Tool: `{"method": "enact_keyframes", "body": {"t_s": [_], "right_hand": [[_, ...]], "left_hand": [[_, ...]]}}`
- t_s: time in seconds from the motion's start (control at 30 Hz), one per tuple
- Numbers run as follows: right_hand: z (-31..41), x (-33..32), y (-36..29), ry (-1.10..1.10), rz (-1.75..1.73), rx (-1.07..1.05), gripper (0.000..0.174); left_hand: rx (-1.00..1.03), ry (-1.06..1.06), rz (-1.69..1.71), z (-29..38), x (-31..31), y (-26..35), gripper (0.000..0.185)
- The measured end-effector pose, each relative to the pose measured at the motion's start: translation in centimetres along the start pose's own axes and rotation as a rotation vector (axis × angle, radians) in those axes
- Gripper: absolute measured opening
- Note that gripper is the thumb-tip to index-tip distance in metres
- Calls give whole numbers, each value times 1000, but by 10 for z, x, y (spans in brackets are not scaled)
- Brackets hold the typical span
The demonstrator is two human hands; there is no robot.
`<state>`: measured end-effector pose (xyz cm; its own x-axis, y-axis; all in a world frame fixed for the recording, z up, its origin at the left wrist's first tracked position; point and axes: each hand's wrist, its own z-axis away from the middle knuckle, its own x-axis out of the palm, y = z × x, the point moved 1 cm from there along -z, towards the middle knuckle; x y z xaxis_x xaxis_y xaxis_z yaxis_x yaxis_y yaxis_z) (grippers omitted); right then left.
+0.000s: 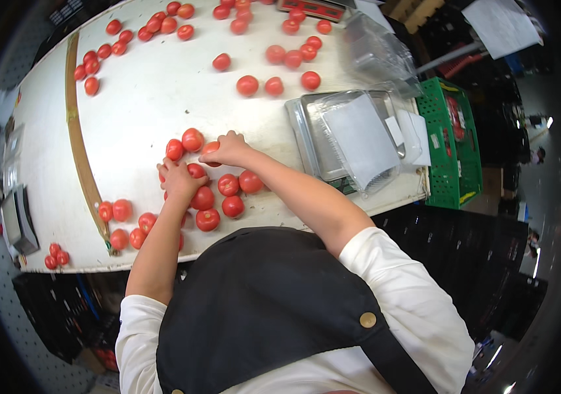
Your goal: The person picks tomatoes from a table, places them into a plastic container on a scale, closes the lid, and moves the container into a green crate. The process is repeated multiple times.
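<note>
Red tomatoes lie in a loose cluster on the white tabletop [132, 118] before me. My right hand [231, 149] has its fingers around one tomato [210, 147] at the cluster's far side. Over the cluster's left part rests my left hand [180, 180], fingers spread on tomatoes, with one tomato [196, 171] showing beside its thumb. How firmly that hand grips is hidden. Just beyond the hands sit two more tomatoes [192, 140]. Nearer my body, several others [208, 219] lie between and beside my forearms.
A metal-topped scale [310, 133] at right bears clear plastic packaging [359, 143]. Clear clamshell boxes [376, 51] stand behind it. More tomatoes [247, 85] are scattered at the far side. A brown strip [74, 133] crosses the table at left. A green crate [440, 182] adjoins the right edge.
</note>
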<state>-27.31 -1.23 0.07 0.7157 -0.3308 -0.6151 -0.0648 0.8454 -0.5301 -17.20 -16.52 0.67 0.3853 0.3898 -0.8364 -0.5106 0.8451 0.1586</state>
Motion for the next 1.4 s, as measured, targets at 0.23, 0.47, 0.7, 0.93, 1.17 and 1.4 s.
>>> {"method": "enact_keyframes", "body": {"t_s": [0.23, 0.47, 0.7, 0.93, 1.17, 1.4], "right_hand": [[225, -133, 75, 346, -878, -180, 53], [366, -163, 237, 470, -962, 250, 54], [320, -135, 266, 232, -1145, 172, 56], [295, -139, 290, 0, -1275, 35, 61], [280, -130, 279, -74, -1407, 12, 66], [261, -145, 308, -240, -1427, 36, 71]], "left_hand": [[109, 15, 53, -5, -5, -10, 78], [77, 15, 831, -39, -8, -70, 70], [221, -134, 1532, 92, -33, 30, 77], [313, -354, 1670, 152, -24, 169, 93], [416, -461, 1617, 181, -12, 244, 103], [360, -421, 1646, 189, -3, 267, 97]]}}
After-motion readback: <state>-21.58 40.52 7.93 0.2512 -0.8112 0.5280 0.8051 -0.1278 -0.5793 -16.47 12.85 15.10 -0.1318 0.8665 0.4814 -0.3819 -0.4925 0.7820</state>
